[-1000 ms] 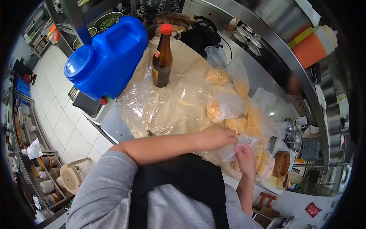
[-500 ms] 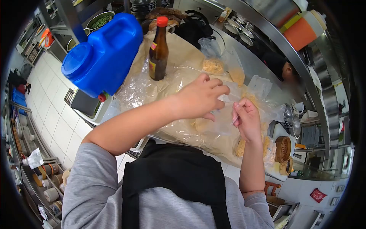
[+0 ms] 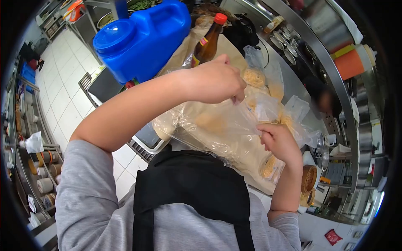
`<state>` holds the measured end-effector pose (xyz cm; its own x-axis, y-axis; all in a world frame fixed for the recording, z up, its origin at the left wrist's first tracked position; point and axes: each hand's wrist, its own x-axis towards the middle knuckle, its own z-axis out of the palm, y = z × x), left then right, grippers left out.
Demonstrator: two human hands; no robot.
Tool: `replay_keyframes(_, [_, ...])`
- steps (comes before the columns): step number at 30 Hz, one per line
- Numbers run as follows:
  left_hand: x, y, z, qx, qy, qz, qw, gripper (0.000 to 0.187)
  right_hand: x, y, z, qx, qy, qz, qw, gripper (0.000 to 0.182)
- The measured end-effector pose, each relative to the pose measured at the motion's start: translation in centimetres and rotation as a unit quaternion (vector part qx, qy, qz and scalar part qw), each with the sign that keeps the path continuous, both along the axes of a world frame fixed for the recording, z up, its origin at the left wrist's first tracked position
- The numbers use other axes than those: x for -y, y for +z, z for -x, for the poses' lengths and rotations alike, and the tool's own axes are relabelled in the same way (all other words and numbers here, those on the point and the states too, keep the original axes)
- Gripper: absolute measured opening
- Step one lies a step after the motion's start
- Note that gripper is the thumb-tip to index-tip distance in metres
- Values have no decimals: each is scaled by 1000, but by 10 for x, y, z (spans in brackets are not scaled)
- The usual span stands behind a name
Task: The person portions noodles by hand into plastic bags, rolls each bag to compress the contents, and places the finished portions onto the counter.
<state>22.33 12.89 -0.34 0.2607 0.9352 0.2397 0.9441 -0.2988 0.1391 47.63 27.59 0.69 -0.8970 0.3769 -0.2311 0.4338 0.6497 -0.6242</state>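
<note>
A clear plastic bag (image 3: 239,118) is stretched between my two hands over the worktable. My left hand (image 3: 217,82) grips its upper edge, fingers curled down and partly hidden behind the back of the hand. My right hand (image 3: 279,141) pinches the bag's right corner between thumb and fingers. Below the bag lies crinkled clear plastic over brown paper (image 3: 238,154). Bags of pale yellow shreds lie around, among them one bag of shreds (image 3: 254,78) beyond my left hand and another bag (image 3: 269,168) below my right hand.
A large blue jug (image 3: 144,46) and a brown glass bottle (image 3: 206,47) with a red cap stand at the left and back. Bamboo steamers (image 3: 309,179) sit at the right edge. Metal ladles (image 3: 284,44) lie at the back, and a person (image 3: 324,98) is across the table.
My hands have moved apart and the bag is now pulled taut between them. My left hand went from spread fingers to a closed grip. The camera view has shifted.
</note>
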Motion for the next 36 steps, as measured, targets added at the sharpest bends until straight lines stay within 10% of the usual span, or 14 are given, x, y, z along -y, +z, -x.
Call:
replay_keyframes(6, [20,-33,5,-22,13,-117,993,12,-2,-21,25,50,132,-148,979,23])
replay_keyframes(10, [29,-24,13,-99,28,88,991,12,2,-16,37,41,169,-184,967,44])
replay_keyframes(14, [36,-23,20,-21,71,-48,996,5,10,-32,50,-75,304,-263,913,70])
replay_keyframes(18, [35,-7,27,73,104,-59,990,16,-18,-56,75,-56,370,-333,866,29])
replay_keyframes(25, [46,-5,8,-59,140,71,986,18,-37,-47,100,-93,376,-426,817,9])
replay_keyframes(32, [44,-15,44,24,183,-4,983,12,-57,-14,94,-237,249,-287,894,19])
replay_keyframes(36, [47,-41,54,157,171,-60,971,7,-41,-80,73,-251,14,41,967,53])
